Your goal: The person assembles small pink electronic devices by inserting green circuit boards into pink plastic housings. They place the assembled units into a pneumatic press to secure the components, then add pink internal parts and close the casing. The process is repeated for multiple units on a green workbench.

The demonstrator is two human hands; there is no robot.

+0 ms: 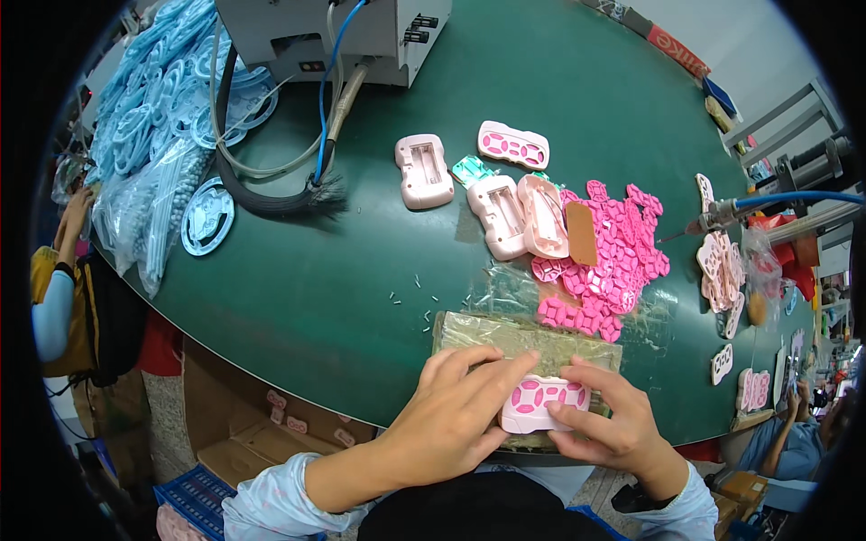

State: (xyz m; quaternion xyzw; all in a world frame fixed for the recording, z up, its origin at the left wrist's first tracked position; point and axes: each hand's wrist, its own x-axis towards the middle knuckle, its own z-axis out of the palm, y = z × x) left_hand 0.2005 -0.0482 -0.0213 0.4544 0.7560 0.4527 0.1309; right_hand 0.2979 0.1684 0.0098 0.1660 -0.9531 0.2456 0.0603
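My left hand (465, 406) and my right hand (618, 419) grip a pale pink controller shell (532, 422) from its two sides. Deep pink buttons show in its upper face, and right-hand fingers press near them. Beneath lies a tape-wrapped block (478, 332) by the table's near edge. Beyond it is a pile of bright pink button pieces (622, 243) with a brown flat piece (580, 234) on its left side. Farther off lie a shell with buttons (514, 144), two battery-compartment shells (424, 171), an open hollow shell (544, 216) and a green circuit board (471, 169).
A grey machine box (334, 41) with cables stands at the back left, beside heaped light blue plastic rings (171, 81). Small metal pins (417, 281) lie scattered. A tool with a thin tip (722, 216) juts in from the right, near stacked shell faces (720, 270). Co-workers sit both sides.
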